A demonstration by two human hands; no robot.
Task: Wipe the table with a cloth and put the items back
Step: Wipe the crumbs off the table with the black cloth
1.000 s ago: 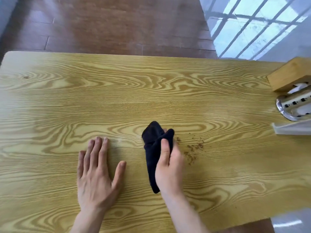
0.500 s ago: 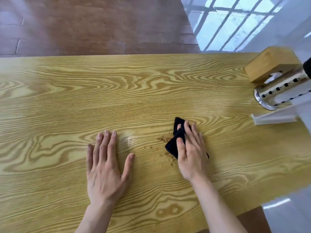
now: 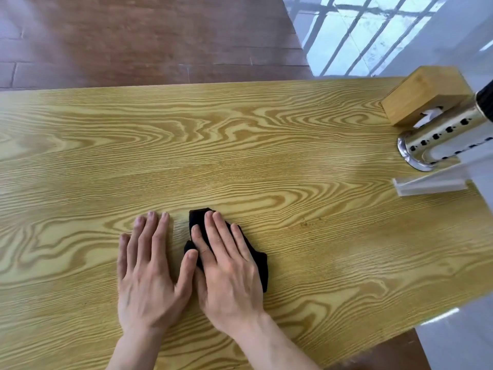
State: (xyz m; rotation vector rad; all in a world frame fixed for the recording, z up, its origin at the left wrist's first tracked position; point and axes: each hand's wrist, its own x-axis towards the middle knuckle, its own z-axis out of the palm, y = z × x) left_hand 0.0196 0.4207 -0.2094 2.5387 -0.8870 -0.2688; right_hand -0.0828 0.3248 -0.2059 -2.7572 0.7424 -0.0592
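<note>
A small black cloth [image 3: 260, 265] lies on the yellow wood-grain table [image 3: 266, 161], near its front middle. My right hand [image 3: 226, 271] presses flat on the cloth with fingers spread, covering most of it. My left hand [image 3: 149, 268] rests palm down on the bare table just to the left, its thumb touching the right hand. At the table's right end stand a wooden tissue box [image 3: 424, 94], a perforated steel holder [image 3: 440, 140] and a clear acrylic stand [image 3: 429, 184]. A few faint crumbs [image 3: 304, 224] remain right of the cloth.
Beyond the table's far edge is a reddish-brown tiled floor [image 3: 146, 38], with a glossy white surface reflecting a window [image 3: 360, 30] at the upper right. The table's right corner ends near pale floor [image 3: 458, 340].
My right hand has slid the cloth leftwards across the crumb patch until it sits beside my left hand. Most of the brown crumbs are gone from sight. The view shifted right.
</note>
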